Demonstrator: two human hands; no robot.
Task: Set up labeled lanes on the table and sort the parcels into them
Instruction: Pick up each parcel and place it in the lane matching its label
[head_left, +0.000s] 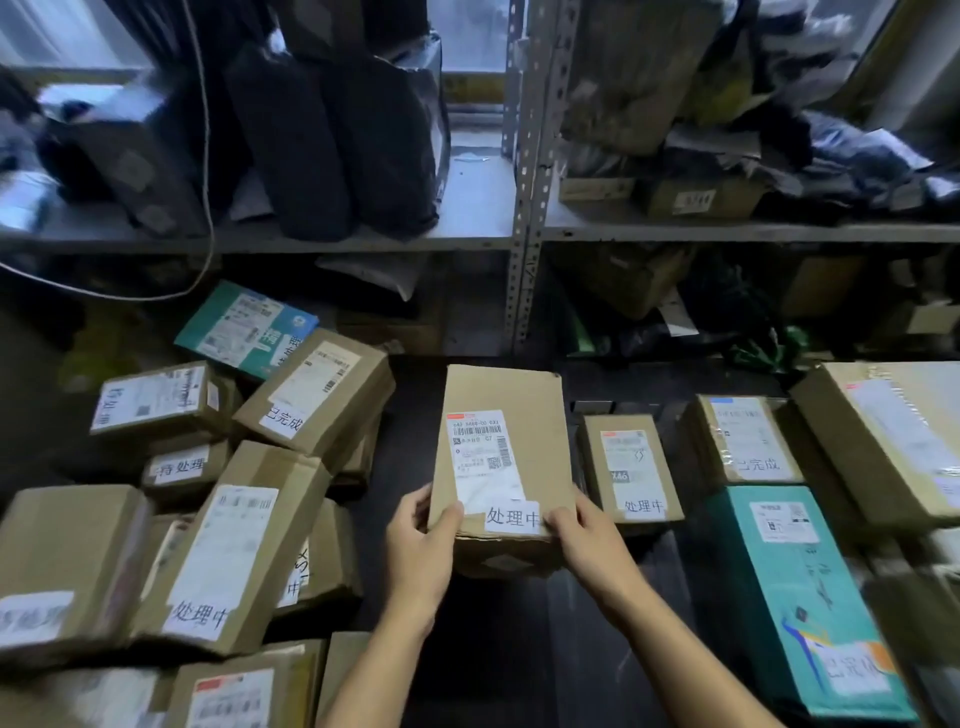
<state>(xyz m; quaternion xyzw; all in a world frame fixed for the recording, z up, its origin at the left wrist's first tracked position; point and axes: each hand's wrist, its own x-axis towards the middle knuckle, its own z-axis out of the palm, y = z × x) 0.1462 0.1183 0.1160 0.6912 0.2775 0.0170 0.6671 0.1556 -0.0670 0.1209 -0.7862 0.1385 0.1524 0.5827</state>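
A brown cardboard parcel (506, 410) with a white shipping label and a white handwritten tag lies in the middle of the dark table (410, 457). My left hand (421, 551) grips its near left corner, thumb on top. My right hand (584, 540) grips its near right corner the same way. To its right lies a smaller tagged box (631, 467). Further right are another tagged brown box (743, 439) and a teal box (800, 597).
A heap of several tagged brown boxes (228, 551) and a teal mailer (244, 327) fills the left side. A large box (893, 436) sits at the far right. Metal shelving (524, 228) behind holds dark bags and cartons.
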